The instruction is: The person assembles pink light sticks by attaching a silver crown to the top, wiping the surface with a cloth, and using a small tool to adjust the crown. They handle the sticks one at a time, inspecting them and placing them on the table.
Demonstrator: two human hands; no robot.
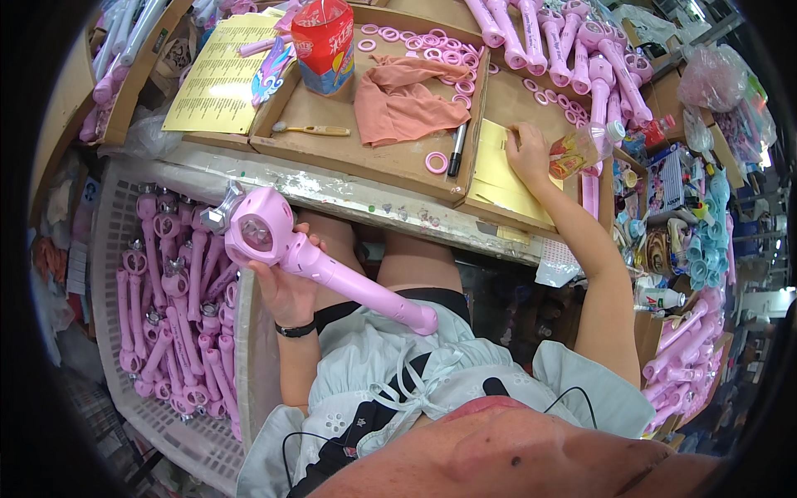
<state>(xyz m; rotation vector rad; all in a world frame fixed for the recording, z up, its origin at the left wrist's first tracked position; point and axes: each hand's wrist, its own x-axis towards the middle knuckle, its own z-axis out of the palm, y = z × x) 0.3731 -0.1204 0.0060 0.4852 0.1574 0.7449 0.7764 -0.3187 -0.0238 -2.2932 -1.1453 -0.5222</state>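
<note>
My left hand (286, 286) is closed around a pink toy wand (344, 286) just below its round openwork head. A clear, gem-like piece shows inside the head, and a silvery piece (224, 207) sits at its top end. The wand's handle slants down to the right over my lap. Across the bench, my right hand (528, 153) touches down on yellow paper sheets (494, 174) in a cardboard tray. Its fingers are bent and drawn together; whatever they pinch, if anything, is hidden. A clear bottle (585, 149) lies tilted beside that wrist.
Pink rings (436, 162), an orange cloth (407, 100), a black marker (457, 149), a toothbrush (311, 129) and a red packet (324, 50) occupy another tray. A grey basket (108, 274) full of pink wands stands at my left. More wands (598, 75) are piled far right.
</note>
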